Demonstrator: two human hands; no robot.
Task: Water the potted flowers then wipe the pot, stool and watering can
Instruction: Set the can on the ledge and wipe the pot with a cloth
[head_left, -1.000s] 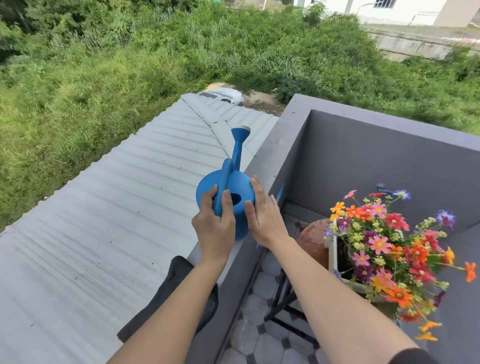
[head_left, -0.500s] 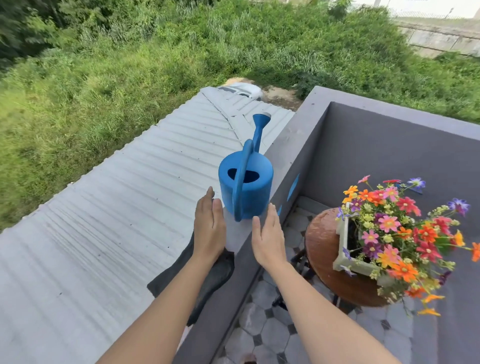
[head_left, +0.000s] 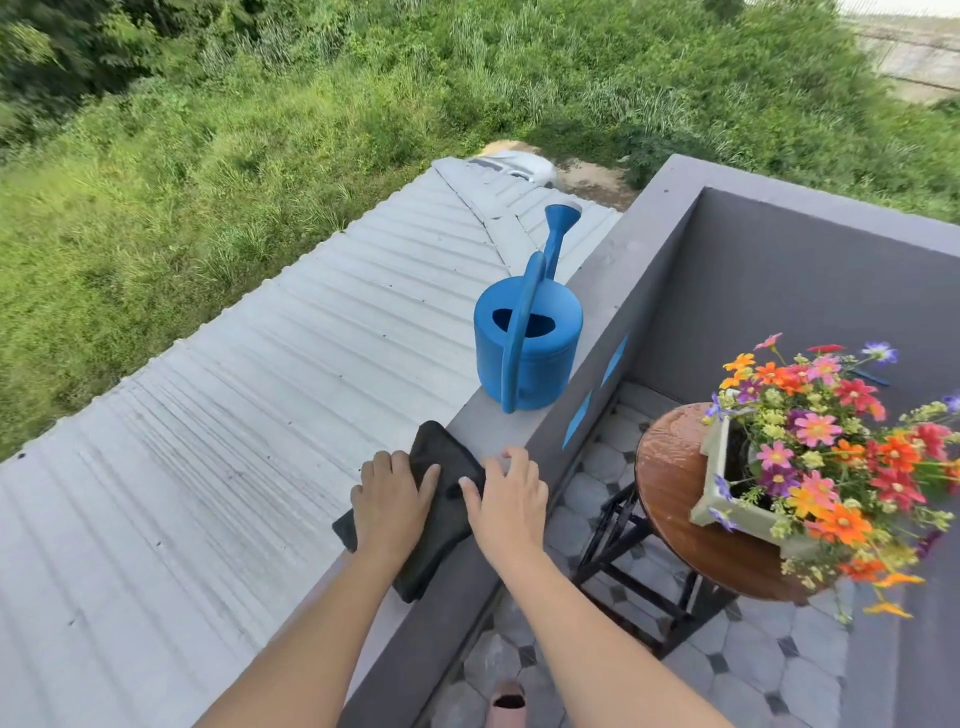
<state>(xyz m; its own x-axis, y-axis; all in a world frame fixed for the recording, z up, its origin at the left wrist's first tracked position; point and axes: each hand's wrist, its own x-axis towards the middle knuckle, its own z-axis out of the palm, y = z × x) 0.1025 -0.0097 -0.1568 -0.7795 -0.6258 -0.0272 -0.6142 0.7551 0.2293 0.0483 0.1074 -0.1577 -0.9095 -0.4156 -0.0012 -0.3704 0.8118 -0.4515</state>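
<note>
Both hands flat on dark cloth, seemingly ungripped | grey ledge | watering can upright

grey parapet wall | corrugated metal roof | overgrown grass | tiled floor | daylight

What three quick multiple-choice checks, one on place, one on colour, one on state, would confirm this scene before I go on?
1. Where does the can stand?
A. on the stool
B. on the wall top
C. on the floor tiles

2. What colour is the cloth?
A. black
B. white
C. yellow

3. What are the hands doing?
A. both lifting the can
B. both on the cloth
C. one on the pot

Answers:
1 B: the can sits upright on the wall, beyond the cloth.
2 A: the cloth is black against the grey ledge.
3 B: the left hand and right hand both rest on the cloth; the can, the stool and the pot are untouched.
</note>
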